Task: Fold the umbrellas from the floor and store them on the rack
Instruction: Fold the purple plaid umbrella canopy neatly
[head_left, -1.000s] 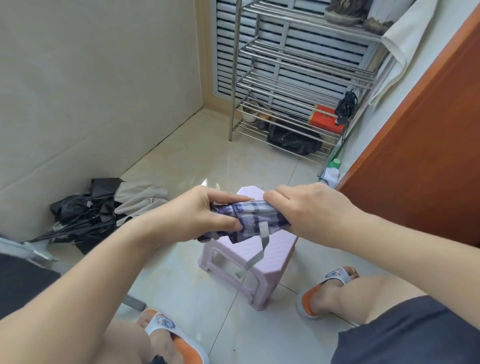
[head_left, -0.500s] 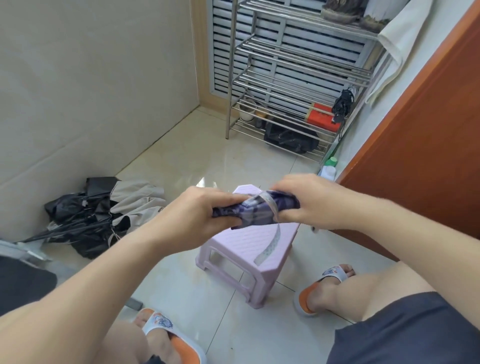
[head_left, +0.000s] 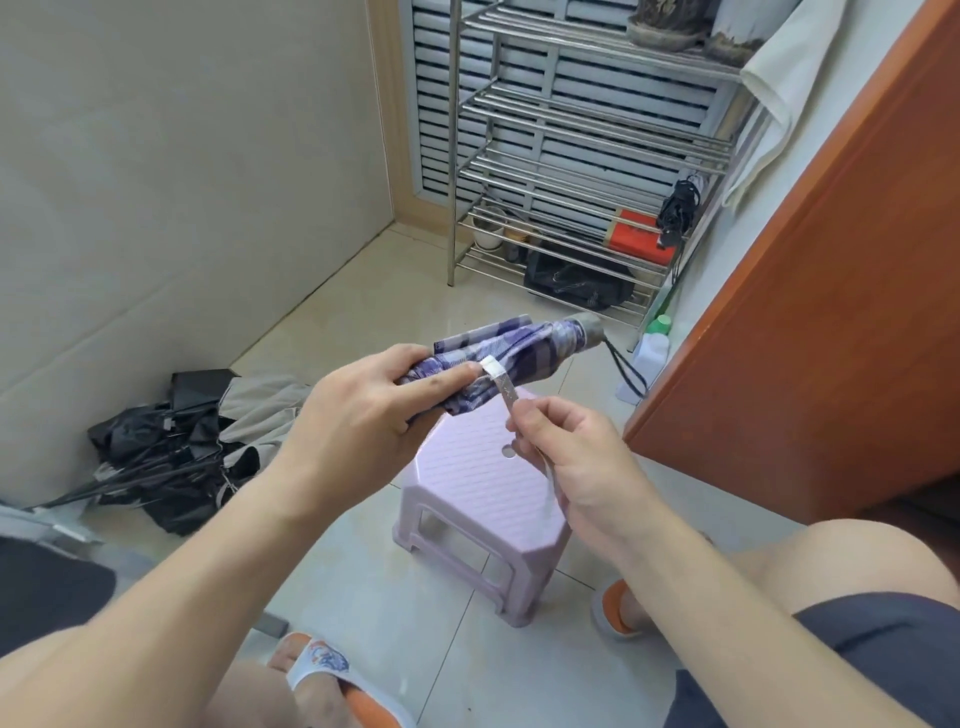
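A folded purple plaid umbrella (head_left: 524, 348) is held level above the stool, its handle end with a black wrist cord pointing right. My left hand (head_left: 363, 410) grips its left end, the thumb pressed on the cloth beside the strap's root. The umbrella's grey closing strap (head_left: 503, 382) runs down and to the right. My right hand (head_left: 566, 457) pinches that strap below the umbrella. On the floor at the left lies a heap of unfolded umbrellas (head_left: 176, 447), black and beige. The metal rack (head_left: 582, 171) stands at the back against the louvred wall.
A lilac plastic stool (head_left: 483, 499) stands under my hands. The rack's lower shelves hold a red box (head_left: 641, 236), a black bag (head_left: 576, 283), a pot and a hanging black umbrella (head_left: 678, 205). An orange door (head_left: 831, 291) is at right, with bottles at its foot.
My right hand has let go of the umbrella's right end and now pinches the strap, drawing it down. The umbrella's handle end has come into view.
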